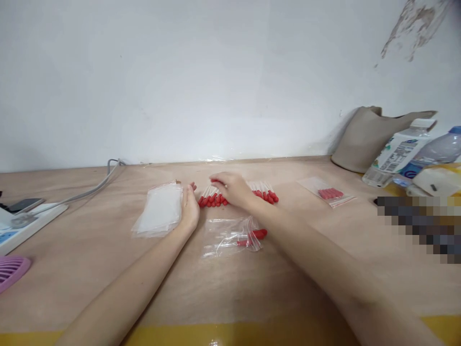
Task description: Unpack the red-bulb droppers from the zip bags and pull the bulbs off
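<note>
A row of white sticks with red ends (213,200) lies across the middle of the table, red ends toward me. My right hand (232,188) reaches over the row with its fingers curled together. A bit of red shows at its fingertips, too small to make out. At the row's left end, my left hand (189,205) stands on edge, fingers stretched out, holding nothing. Just left of it lies a stack of clear zip bags (162,206). In front of the row is a clear zip bag (223,235) with a few red-ended sticks partly inside, red ends at its mouth.
To the right lies a clear bag with red-ended sticks (330,193). Farther right stand a beige bag-like container (360,137) and plastic bottles (394,154). A power strip (36,221) with a grey cable and a purple slotted object (12,270) are at left. A wall rises behind.
</note>
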Tool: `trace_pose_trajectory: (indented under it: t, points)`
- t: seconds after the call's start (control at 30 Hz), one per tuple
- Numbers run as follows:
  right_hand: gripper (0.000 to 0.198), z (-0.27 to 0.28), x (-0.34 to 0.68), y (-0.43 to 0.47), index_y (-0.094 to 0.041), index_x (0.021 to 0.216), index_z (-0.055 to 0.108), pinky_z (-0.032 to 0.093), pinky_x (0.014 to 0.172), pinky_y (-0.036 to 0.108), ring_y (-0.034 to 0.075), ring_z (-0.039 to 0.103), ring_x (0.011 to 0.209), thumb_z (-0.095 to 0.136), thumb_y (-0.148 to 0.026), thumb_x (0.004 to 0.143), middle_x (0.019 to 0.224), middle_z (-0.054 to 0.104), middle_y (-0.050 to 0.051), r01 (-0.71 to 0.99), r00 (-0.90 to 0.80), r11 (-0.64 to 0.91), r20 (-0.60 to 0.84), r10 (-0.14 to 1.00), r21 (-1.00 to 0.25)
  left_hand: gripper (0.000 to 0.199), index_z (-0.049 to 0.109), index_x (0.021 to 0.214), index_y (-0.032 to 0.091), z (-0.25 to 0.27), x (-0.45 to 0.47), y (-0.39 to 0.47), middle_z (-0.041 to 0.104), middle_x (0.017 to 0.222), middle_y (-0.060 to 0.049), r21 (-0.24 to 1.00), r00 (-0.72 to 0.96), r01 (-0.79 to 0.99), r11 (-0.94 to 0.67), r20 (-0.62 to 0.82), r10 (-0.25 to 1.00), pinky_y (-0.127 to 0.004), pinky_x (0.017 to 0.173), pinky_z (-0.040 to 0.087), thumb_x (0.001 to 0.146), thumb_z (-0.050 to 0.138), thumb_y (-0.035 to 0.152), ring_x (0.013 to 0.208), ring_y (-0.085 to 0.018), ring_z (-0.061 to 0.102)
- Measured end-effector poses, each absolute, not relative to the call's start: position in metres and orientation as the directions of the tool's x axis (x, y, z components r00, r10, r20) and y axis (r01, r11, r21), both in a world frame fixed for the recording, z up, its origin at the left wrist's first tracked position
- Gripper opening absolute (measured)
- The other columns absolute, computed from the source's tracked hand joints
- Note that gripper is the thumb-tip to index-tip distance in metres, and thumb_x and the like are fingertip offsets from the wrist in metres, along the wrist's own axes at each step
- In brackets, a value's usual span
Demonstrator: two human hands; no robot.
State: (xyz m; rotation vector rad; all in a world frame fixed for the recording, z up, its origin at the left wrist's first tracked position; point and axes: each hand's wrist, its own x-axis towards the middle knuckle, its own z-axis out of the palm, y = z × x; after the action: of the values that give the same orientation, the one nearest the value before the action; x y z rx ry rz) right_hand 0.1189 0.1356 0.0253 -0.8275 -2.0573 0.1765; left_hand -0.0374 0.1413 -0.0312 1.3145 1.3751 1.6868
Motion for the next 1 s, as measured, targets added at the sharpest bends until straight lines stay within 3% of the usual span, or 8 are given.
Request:
trace_pose_trajectory:
  t: [0.1,0.2,0.3,0.47,0.67,0.8,0.9,1.0]
  points:
    - [0.022,0.022,0.092,0.143,-0.016,0.096,0.064,0.042,0.082,0.029,0.018,0.057,0.093,0.046,-0.014,0.084,0.099,0.065,0.008,0.546,-0.57,0.797,0.582,0.58,-0.259,0.057,0.044,0.118,0.016,-0.033,-0.041,0.144,0.055,0.116,-0.011,0.971,-0.312,0.039,-0.237,0.237,0.92,-0.036,0.099,0.033,0.089,0.012,0.054,0.115,-0.02,0.047]
    - [0.023,0.018,0.083,0.147,-0.019,0.094,0.065,0.041,0.077,0.028,0.017,0.057,0.088,0.046,-0.011,0.083,0.095,0.065,0.005,0.567,-0.657,0.799,0.474,0.586,-0.202,0.061,0.042,0.121,0.013,-0.034,-0.041,0.144,0.059,0.111,-0.012,0.98,-0.237,-0.029,-0.196,0.183,0.954,-0.036,0.091,0.042,0.088,0.012,0.056,0.108,-0.021,0.054]
    - [0.02,0.015,0.087,0.144,-0.021,0.098,0.064,0.04,0.078,0.029,0.018,0.056,0.089,0.054,-0.018,0.081,0.095,0.064,0.005,0.562,-0.677,0.807,0.461,0.574,-0.181,0.062,0.043,0.122,0.012,-0.036,-0.04,0.144,0.059,0.113,-0.013,0.983,-0.162,-0.058,-0.172,0.16,0.974,-0.037,0.091,0.042,0.087,0.019,0.058,0.108,-0.022,0.054]
    - [0.021,0.009,0.12,0.121,-0.022,0.101,0.061,0.041,0.078,0.029,0.016,0.054,0.088,0.052,-0.024,0.083,0.104,0.055,0.006,0.576,-0.484,0.745,0.594,0.642,-0.336,0.065,0.039,0.128,0.015,-0.036,-0.039,0.141,0.051,0.124,-0.014,0.991,-0.098,-0.045,-0.124,0.119,0.988,-0.037,0.098,0.035,0.085,0.025,0.061,0.115,-0.022,0.049]
    - [0.015,-0.015,0.185,0.075,-0.021,0.082,0.062,0.042,0.069,0.029,0.015,0.051,0.073,0.048,-0.028,0.083,0.079,0.051,0.004,0.595,-0.215,0.638,0.667,0.713,-0.489,0.065,0.037,0.131,0.018,-0.031,-0.037,0.135,0.045,0.131,-0.013,0.99,-0.108,0.066,-0.125,0.132,0.985,-0.038,0.106,0.022,0.084,0.023,0.062,0.124,-0.023,0.038]
    - [0.016,-0.028,0.218,0.054,-0.02,0.074,0.059,0.04,0.062,0.028,0.014,0.049,0.065,0.053,-0.033,0.08,0.068,0.052,0.002,0.567,-0.279,0.604,0.559,0.781,-0.56,0.061,0.04,0.128,0.018,-0.032,-0.035,0.135,0.049,0.127,-0.013,0.974,-0.127,0.138,-0.18,0.198,0.972,-0.042,0.105,0.023,0.086,0.023,0.059,0.121,-0.024,0.041]
    - [0.019,-0.03,0.229,0.046,-0.02,0.077,0.062,0.04,0.063,0.028,0.014,0.05,0.067,0.057,-0.038,0.077,0.072,0.056,0.003,0.544,-0.375,0.586,0.451,0.81,-0.6,0.056,0.04,0.126,0.017,-0.031,-0.035,0.129,0.048,0.126,-0.013,0.951,-0.185,0.188,-0.246,0.281,0.942,-0.042,0.105,0.023,0.089,0.019,0.054,0.122,-0.023,0.04]
    - [0.024,-0.028,0.232,0.044,-0.021,0.087,0.064,0.04,0.064,0.028,0.015,0.051,0.071,0.059,-0.042,0.075,0.079,0.057,0.003,0.535,-0.452,0.585,0.378,0.808,-0.61,0.046,0.044,0.121,0.019,-0.022,-0.036,0.108,0.044,0.128,-0.009,0.862,-0.133,0.308,-0.404,0.459,0.878,-0.037,0.108,0.019,0.087,0.035,0.049,0.124,-0.021,0.035]
